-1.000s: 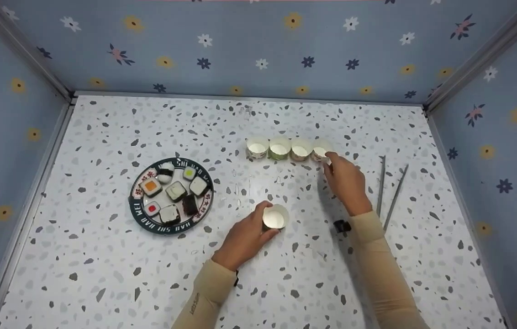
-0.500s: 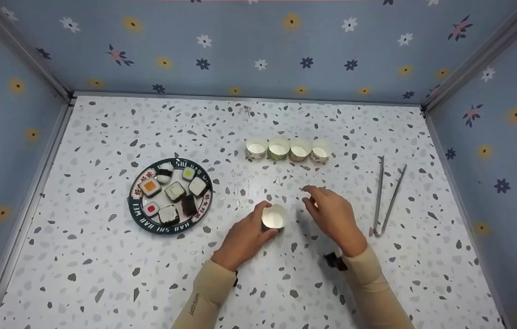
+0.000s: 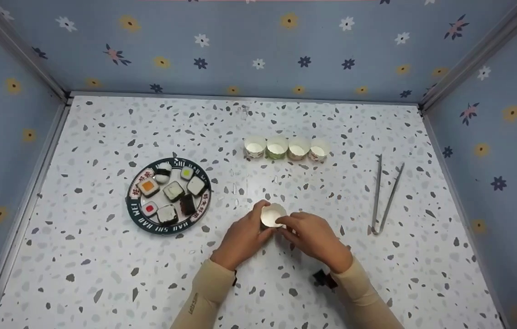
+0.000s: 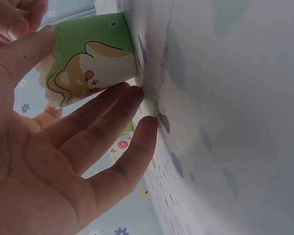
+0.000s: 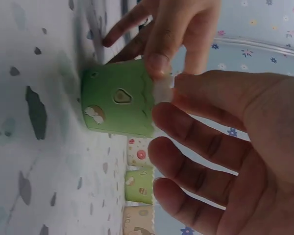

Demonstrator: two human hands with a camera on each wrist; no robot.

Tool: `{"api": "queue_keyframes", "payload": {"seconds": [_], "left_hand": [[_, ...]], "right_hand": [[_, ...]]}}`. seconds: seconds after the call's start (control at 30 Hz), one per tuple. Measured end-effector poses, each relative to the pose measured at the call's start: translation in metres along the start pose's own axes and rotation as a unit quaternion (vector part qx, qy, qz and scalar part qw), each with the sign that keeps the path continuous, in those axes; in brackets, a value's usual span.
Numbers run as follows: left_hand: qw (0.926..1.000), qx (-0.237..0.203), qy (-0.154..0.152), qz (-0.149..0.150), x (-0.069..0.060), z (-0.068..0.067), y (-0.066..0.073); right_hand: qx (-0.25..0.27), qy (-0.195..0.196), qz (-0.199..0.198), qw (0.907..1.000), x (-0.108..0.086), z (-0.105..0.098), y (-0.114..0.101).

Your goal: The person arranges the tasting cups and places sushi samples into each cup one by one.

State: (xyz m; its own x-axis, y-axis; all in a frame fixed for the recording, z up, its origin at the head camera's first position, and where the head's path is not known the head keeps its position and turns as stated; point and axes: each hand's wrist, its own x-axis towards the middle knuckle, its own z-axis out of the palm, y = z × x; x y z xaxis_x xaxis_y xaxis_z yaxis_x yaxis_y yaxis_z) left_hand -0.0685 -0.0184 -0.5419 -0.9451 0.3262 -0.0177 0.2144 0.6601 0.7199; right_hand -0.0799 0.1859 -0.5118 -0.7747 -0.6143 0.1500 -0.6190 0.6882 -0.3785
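A green paper cup [image 3: 273,216] with a cartoon animal print stands upright near the table's middle. My left hand [image 3: 243,237] holds it from the left, thumb and a finger round its wall; the left wrist view shows the green cup [image 4: 95,58] above spread lower fingers. From the right, my right hand [image 3: 315,237] pinches the rim of the cup, one finger over the edge. In the right wrist view the thumb and index finger of the right hand [image 5: 225,142] meet at the scalloped rim of the green cup [image 5: 120,98].
Several paper cups [image 3: 276,149] stand in a row, side by side, farther back. A dark-rimmed plate [image 3: 133,205] bearing several sushi pieces lies on the left. Metal tongs [image 3: 391,198] lie on the right. Flower-patterned walls [image 3: 258,45] enclose the table's back and sides.
My right hand has moved from the rightmost cup of the row toward me and left, to the rim of the green cup. The left hand has kept its hold.
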Motion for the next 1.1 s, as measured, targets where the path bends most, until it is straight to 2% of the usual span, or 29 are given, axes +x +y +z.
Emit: {"api": "queue_keyframes", "payload": {"seconds": [0.17,0.43,0.83,1.1], "left_hand": [[1.0000,0.000,0.000,-0.006,0.0007,0.0003,-0.0004],[0.9999,-0.008,0.006,-0.005,0.0014,0.0001,-0.0001],[0.9998,-0.008,-0.009,-0.013,0.0010,-0.0010,0.0005],[0.9998,-0.001,-0.007,-0.019,0.0004,0.0011,0.0001]], "right_hand": [[-0.022,-0.017,0.000,0.9996,0.0023,0.0076,-0.0015],[-0.049,-0.002,-0.011,0.9987,0.0047,0.0098,-0.0012],[-0.054,0.016,-0.013,0.9983,0.0048,0.0092,0.0009],[-0.050,0.040,-0.009,0.9979,0.0021,0.0093,-0.0027]]}}
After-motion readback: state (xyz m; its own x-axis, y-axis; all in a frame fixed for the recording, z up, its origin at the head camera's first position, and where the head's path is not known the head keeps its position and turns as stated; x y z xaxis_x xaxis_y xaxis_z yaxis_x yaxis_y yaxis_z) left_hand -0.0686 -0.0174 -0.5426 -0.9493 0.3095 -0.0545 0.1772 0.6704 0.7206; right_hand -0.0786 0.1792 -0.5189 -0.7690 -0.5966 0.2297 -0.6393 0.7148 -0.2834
